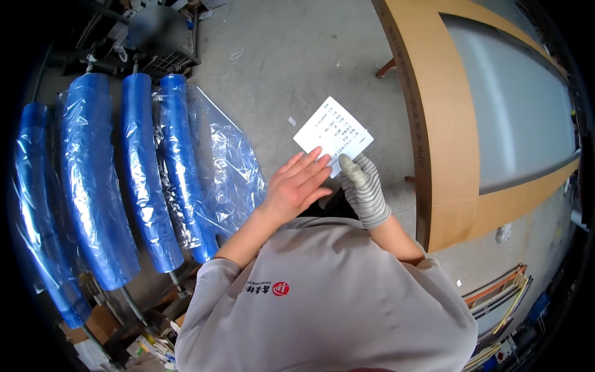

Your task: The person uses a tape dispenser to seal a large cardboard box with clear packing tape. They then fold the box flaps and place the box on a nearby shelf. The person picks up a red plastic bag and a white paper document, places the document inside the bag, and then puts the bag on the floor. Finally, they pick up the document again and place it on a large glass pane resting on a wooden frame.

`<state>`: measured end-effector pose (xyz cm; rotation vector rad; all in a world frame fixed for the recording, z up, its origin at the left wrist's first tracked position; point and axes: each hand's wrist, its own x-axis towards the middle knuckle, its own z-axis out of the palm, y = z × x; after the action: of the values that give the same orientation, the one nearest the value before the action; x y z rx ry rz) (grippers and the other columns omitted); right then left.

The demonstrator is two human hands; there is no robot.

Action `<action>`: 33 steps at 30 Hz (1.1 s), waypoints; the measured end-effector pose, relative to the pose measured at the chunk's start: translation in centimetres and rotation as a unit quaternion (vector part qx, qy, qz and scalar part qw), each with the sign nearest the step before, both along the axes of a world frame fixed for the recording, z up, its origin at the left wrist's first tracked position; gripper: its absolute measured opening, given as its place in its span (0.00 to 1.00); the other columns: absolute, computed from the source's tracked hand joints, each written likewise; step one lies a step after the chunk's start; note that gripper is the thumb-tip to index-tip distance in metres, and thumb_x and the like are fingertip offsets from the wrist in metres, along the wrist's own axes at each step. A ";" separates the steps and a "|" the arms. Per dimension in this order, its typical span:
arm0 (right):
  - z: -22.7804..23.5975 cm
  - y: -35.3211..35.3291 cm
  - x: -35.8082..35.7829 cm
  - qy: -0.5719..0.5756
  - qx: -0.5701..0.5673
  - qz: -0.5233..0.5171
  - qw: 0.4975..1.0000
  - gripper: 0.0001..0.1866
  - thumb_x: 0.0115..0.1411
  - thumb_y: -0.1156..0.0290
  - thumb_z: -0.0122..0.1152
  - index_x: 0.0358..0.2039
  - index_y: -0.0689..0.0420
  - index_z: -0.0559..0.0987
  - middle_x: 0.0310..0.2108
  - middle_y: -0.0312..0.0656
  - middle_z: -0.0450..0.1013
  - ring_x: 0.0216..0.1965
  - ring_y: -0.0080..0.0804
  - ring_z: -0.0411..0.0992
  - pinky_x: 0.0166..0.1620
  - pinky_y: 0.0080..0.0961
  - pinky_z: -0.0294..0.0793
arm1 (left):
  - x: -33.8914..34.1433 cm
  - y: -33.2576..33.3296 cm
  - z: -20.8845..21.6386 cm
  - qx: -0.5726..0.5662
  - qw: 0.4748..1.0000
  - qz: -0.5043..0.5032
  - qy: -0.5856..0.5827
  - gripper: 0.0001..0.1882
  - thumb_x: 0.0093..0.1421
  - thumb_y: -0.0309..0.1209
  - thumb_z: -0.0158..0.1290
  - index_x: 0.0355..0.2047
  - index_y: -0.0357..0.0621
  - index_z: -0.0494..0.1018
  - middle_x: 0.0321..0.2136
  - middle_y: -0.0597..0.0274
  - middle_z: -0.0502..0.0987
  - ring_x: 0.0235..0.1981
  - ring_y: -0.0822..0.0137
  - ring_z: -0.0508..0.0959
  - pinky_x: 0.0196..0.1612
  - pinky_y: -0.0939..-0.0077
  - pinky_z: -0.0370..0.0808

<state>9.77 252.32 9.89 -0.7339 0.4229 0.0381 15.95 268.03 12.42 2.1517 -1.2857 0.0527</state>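
Note:
My right hand [362, 189] wears a grey-and-white striped glove and grips a white printed paper sheet [333, 127] by its near corner, thumb on top. The sheet is roughly square and tilted, held out in front of my body; small dark print covers part of it. A second edge shows at its right side, but I cannot tell how many layers there are. My left hand [296, 189] is bare, its fingers stretched out. Its fingertips overlap the sheet's near left edge; whether they press on it I cannot tell.
Several rolls of blue plastic film [98, 180] lie on metal bars at the left, with loose clear film [232, 164] hanging beside them. At the right stands a large cardboard-framed panel [455, 217] with a glossy grey surface. Long strips [502, 304] lie at the lower right.

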 end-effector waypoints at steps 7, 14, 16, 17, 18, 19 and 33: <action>0.5 2.9 8.1 0.001 -0.038 -0.081 0.996 0.15 0.60 0.64 0.52 0.44 0.59 0.73 0.42 0.37 0.72 0.45 0.25 0.69 0.50 0.22 0.66 | 9.9 3.5 -1.5 -0.285 0.839 0.155 0.437 0.27 0.46 0.27 0.61 0.48 0.37 0.68 0.46 0.56 0.72 0.48 0.62 0.70 0.51 0.68 0.66; 0.1 0.3 17.2 -0.045 -0.212 -0.009 0.976 0.28 0.57 0.61 0.57 0.53 0.65 0.64 0.48 0.39 0.66 0.48 0.24 0.65 0.52 0.20 0.61 | 20.4 -1.4 -1.4 -0.365 0.711 0.194 0.569 0.07 0.53 0.22 0.56 0.33 0.33 0.75 0.29 0.61 0.77 0.31 0.76 0.74 0.38 0.82 0.69; -1.2 -2.7 20.7 -0.078 -0.133 -0.016 0.988 0.37 0.52 0.66 0.63 0.57 0.67 0.57 0.52 0.46 0.62 0.51 0.28 0.64 0.54 0.24 0.62 | 24.1 -2.6 -0.7 -0.357 0.748 0.191 0.526 0.06 0.53 0.22 0.56 0.31 0.34 0.75 0.29 0.61 0.77 0.31 0.76 0.74 0.38 0.83 0.69; -1.9 -4.2 22.6 -0.091 -0.122 -0.029 0.988 0.38 0.51 0.67 0.64 0.57 0.66 0.56 0.52 0.47 0.62 0.51 0.28 0.64 0.53 0.24 0.63 | 26.2 -3.2 -0.2 -0.334 0.766 0.182 0.518 0.06 0.52 0.22 0.56 0.31 0.34 0.75 0.29 0.61 0.77 0.30 0.77 0.74 0.36 0.84 0.69; -2.1 -5.8 24.7 -0.105 -0.112 -0.041 0.987 0.38 0.50 0.68 0.65 0.57 0.66 0.56 0.53 0.48 0.62 0.51 0.28 0.64 0.52 0.24 0.65 | 28.3 -4.0 0.3 -0.310 0.784 0.174 0.509 0.05 0.52 0.22 0.57 0.31 0.34 0.76 0.28 0.62 0.77 0.29 0.77 0.74 0.35 0.84 0.69; -1.6 -7.0 27.0 -0.120 -0.128 -0.066 0.982 0.35 0.49 0.69 0.66 0.55 0.66 0.61 0.47 0.49 0.68 0.46 0.29 0.68 0.47 0.24 0.69 | 30.3 -4.9 0.6 -0.286 0.799 0.170 0.500 0.05 0.52 0.22 0.57 0.30 0.34 0.76 0.27 0.62 0.77 0.28 0.77 0.74 0.33 0.85 0.69; 2.7 -21.4 50.3 -0.014 -0.406 -0.203 0.891 0.11 0.53 0.70 0.62 0.34 0.63 0.79 0.24 0.36 0.75 0.27 0.18 0.70 0.33 0.15 0.70 | 55.9 -24.3 -1.9 -0.276 0.807 0.056 0.518 0.29 0.48 0.25 0.61 0.51 0.35 0.66 0.43 0.56 0.72 0.42 0.73 0.72 0.45 0.79 0.71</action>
<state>60.07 230.89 12.54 -1.4529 0.5627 -0.5770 71.84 243.76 10.55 1.3434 -0.3982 -0.5607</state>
